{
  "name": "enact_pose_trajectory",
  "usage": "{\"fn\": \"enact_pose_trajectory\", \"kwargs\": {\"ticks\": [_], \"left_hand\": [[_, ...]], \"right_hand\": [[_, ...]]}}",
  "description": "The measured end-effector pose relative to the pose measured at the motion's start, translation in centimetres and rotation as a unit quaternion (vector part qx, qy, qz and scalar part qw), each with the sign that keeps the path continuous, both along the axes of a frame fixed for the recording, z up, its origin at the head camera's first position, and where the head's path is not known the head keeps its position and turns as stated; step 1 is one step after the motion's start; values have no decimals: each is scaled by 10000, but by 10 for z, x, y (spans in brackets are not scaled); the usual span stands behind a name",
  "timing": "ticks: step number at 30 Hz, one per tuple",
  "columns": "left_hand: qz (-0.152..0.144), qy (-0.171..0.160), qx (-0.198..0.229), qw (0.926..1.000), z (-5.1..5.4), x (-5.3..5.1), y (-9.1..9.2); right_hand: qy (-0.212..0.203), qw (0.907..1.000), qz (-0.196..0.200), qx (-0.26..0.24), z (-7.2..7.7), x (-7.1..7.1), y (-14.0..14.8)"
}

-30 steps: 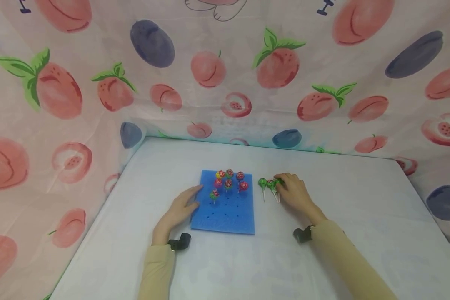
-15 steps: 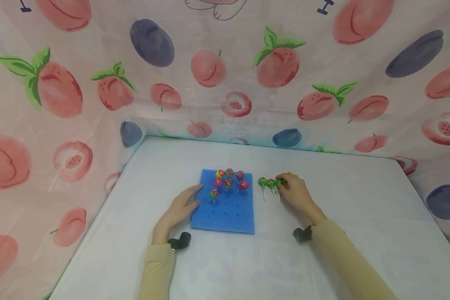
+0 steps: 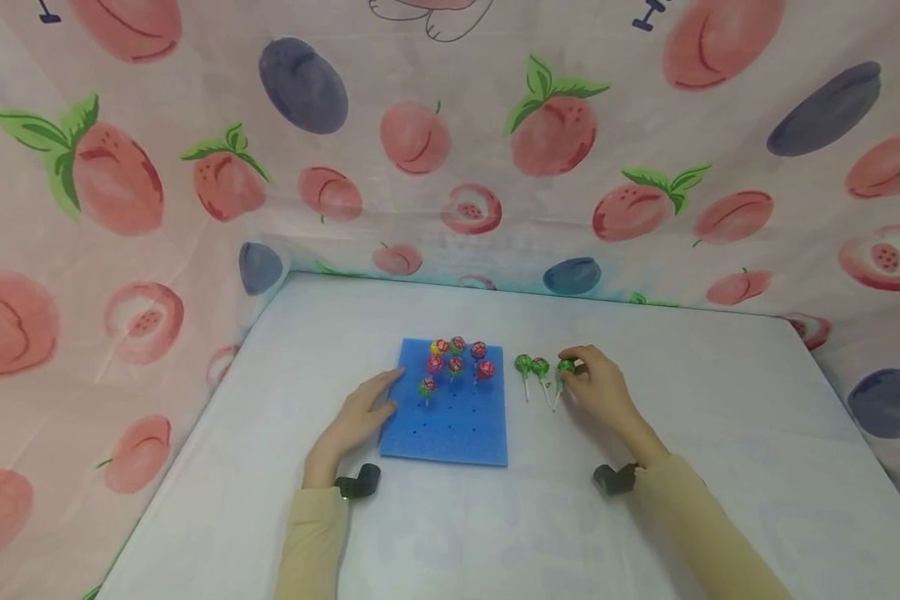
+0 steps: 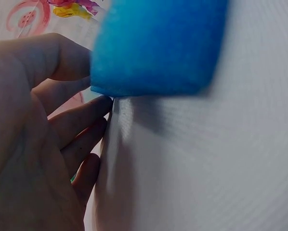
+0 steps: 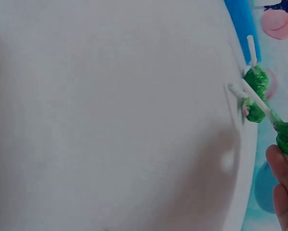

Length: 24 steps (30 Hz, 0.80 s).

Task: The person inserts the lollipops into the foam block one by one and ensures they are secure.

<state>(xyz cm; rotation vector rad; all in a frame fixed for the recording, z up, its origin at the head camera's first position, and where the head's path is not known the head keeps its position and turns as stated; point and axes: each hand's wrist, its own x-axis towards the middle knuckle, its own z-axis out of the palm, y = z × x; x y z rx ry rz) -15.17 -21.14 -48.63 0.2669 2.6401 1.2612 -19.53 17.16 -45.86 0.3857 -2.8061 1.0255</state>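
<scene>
My left hand touches the left edge of a blue foam board, its fingers extended along the side. In the left wrist view the fingers meet the blurred foam board. Several wrapped lollipops stand in the board's far part, among them a red one and a green-red one. Right of the board, my right hand pinches a green lollipop by its wrapped head, stick pointing down toward me. Two more green lollipops, one and another, lie on the table beside it.
Small holes show in the near part of the foam. The white table ends at a fruit-printed cloth at the back and sides. A black wrist camera sits on each wrist.
The pinched green lollipop has come away slightly to the right from the other two, and my right hand has shifted right with it. My left hand and the board have stayed put.
</scene>
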Motion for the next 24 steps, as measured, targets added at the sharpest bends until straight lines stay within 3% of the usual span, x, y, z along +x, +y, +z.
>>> {"fn": "enact_pose_trajectory", "kwargs": {"ticks": [11,18,24], "left_hand": [[11,22,-5,10000,0,0,0],[27,-38,33,10000,1,0,0],[0,-47,60,10000,1,0,0]], "right_hand": [[680,9964,184,-468,11,16,-4],[1125,9921,330,-456,21,24,-14],[1184,9906,487,-484,34,30,-26]]}}
